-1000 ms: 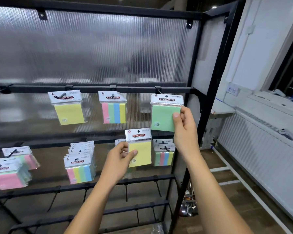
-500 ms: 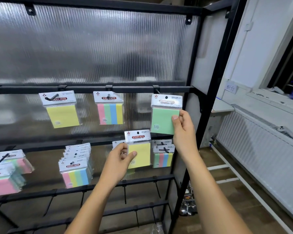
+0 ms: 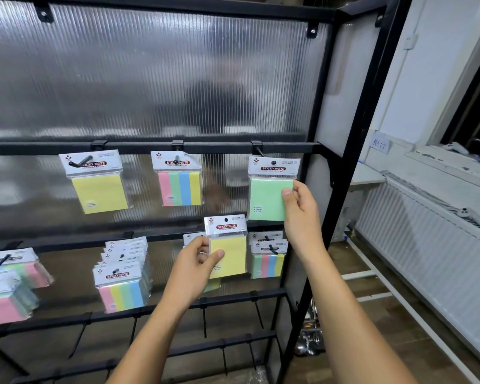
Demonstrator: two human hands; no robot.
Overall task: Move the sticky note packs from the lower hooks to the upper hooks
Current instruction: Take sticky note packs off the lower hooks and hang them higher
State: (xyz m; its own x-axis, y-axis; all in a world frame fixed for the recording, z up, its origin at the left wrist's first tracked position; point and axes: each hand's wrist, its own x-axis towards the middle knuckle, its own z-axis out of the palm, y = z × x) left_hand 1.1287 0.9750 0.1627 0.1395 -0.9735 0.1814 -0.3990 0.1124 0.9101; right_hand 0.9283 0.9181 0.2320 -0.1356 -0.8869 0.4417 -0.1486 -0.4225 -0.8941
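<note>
My right hand [image 3: 301, 214] grips a green sticky note pack [image 3: 269, 195] by its right edge; its hole sits at the tip of the rightmost upper hook [image 3: 258, 152]. My left hand [image 3: 194, 268] holds a yellow pack [image 3: 227, 249] free of any hook, between the two rails. On the upper rail [image 3: 219, 147] hang a yellow pack [image 3: 97, 184] and a striped pack [image 3: 179, 181]. The lower hooks carry a striped stack [image 3: 124, 281], striped packs [image 3: 267, 257] at the right, and pink and green stacks [image 3: 9, 284] at the left. More packs behind my left hand are mostly hidden.
The black metal rack [image 3: 352, 162] has a ribbed translucent back panel [image 3: 155, 79]. Bare hooks line the two lowest rails [image 3: 227, 300]. A white radiator [image 3: 427, 236] and a window sill [image 3: 441, 159] stand to the right, with wooden floor below.
The right hand has drawn the green pack slightly down and right at the upper hook. The left hand keeps the yellow pack in about the same place. The view has shifted a little.
</note>
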